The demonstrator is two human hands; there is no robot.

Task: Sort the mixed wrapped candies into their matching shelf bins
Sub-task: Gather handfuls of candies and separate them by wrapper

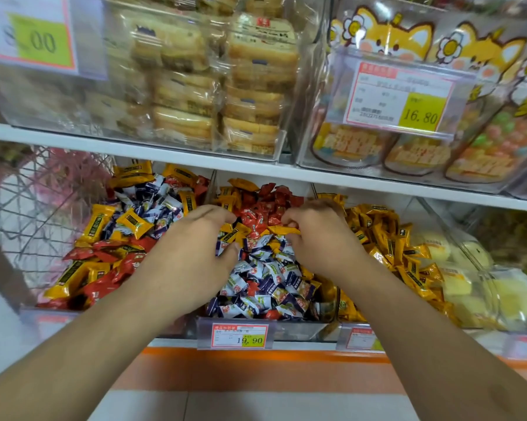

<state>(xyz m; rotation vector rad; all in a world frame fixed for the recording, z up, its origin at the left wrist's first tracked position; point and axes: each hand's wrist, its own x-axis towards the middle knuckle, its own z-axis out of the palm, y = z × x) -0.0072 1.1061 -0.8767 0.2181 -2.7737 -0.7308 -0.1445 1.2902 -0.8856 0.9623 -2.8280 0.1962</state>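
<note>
You're standing in a shop — a snack or sweets aisle. A white shelf board (195,161) carries clear plastic bins, each fronted by a printed price tag: one reads 16.80 (395,97), another 19.90 (239,335). Above sit stacked wrapped cakes (219,86) and fox-printed candy bags (438,86); below, loose wrapped candies (265,278) fill open bins — goods laid out for sale by price.

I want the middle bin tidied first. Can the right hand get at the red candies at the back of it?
Probably yes: the right hand already sits beside the red candies, which lie uncovered on top, below the shelf edge.
</note>
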